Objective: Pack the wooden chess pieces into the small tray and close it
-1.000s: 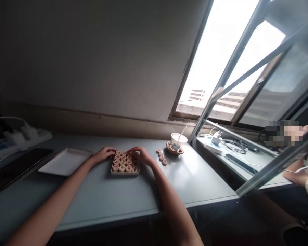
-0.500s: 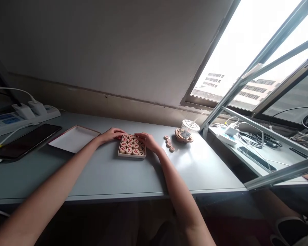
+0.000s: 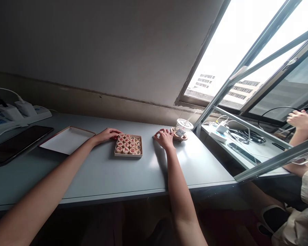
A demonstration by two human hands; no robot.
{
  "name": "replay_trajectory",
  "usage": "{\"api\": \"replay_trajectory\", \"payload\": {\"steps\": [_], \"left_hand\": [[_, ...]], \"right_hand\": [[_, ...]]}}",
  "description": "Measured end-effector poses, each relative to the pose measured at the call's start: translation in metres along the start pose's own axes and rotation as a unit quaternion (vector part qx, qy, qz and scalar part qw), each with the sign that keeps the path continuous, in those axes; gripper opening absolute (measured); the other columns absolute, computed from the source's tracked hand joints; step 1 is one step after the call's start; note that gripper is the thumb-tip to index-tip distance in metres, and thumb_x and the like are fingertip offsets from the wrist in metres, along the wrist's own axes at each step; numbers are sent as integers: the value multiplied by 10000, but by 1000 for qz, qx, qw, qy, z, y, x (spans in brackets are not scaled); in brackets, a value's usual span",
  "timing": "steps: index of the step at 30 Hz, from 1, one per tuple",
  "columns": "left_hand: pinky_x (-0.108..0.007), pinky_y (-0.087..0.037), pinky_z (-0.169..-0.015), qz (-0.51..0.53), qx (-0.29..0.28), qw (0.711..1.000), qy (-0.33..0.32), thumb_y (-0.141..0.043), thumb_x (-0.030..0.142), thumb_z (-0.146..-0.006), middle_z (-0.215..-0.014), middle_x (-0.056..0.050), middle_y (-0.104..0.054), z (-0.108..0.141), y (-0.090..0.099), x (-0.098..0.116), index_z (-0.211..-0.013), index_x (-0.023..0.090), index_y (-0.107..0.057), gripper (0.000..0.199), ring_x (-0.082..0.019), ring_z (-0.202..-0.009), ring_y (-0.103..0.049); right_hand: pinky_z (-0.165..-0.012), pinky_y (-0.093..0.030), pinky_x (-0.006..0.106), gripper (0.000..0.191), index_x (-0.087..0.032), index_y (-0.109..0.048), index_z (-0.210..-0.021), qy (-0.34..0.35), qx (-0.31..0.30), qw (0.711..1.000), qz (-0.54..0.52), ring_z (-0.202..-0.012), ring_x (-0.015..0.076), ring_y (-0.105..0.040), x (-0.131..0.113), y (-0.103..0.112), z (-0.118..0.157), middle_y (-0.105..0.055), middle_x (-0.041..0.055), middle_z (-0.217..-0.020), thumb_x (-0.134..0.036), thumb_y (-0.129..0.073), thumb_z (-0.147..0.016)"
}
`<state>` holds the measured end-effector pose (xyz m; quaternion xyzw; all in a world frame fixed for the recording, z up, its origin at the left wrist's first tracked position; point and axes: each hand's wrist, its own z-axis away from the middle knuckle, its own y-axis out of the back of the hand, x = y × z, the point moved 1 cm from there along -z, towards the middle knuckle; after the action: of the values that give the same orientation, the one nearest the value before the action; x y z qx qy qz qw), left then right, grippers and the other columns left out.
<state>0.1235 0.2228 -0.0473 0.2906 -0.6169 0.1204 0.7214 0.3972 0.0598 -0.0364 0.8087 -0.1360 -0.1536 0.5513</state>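
Note:
A shallow open box on the table holds round wooden Chinese chess pieces in rows, marked with red and dark characters. My left hand lies at the box's far left corner, its fingers stretched out and touching the edge. To the right of the box, my right hand reaches down over the spot of the loose pieces beside the cup. Its fingers are apart and curved downward. Most of those pieces are hidden beneath it, and a wooden edge shows by the fingertips.
A clear lidded cup with a straw stands in a brown holder. At left lie the white box lid, a dark tablet and a power strip. Beyond a metal frame is another person's hand.
My right hand has left the box's right side and moved right, over the loose pieces. My left hand stays at the box. The view has shifted, and another person's hand is now more visible.

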Motion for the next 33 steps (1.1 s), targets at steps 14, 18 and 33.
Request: {"api": "replay_trajectory", "payload": {"steps": [14, 18, 33], "left_hand": [[-349, -456, -895, -18, 6, 1000, -22, -624, 464, -674, -983, -78, -685, 2, 0, 0, -968, 152, -654, 430, -241, -971, -607], [-341, -463, -879, -29, 15, 999, -21, -626, 478, -664, -960, -67, -688, 4, -1, 2, -949, 165, -659, 425, -238, -950, -611], [-321, -481, -849, -31, 1, 999, -19, -614, 518, -662, -985, -68, -681, 4, -1, 1, -947, 181, -655, 443, -247, -953, -612]], "right_hand": [[-889, -315, 328, 272, -317, -604, -1120, 276, -85, 940, -184, -1024, 173, -501, -85, 6, 19, -605, 19, -1107, -262, -534, -863], [-863, -317, 319, 200, -261, -640, -1021, 248, -61, 949, -184, -967, 170, -513, -83, 10, 19, -617, 35, -1015, -325, -546, -856], [-759, -380, 269, 259, -263, -627, -1018, 194, -105, 951, -218, -837, 148, -544, -49, 30, 15, -603, 12, -927, -348, -631, -773]]}}
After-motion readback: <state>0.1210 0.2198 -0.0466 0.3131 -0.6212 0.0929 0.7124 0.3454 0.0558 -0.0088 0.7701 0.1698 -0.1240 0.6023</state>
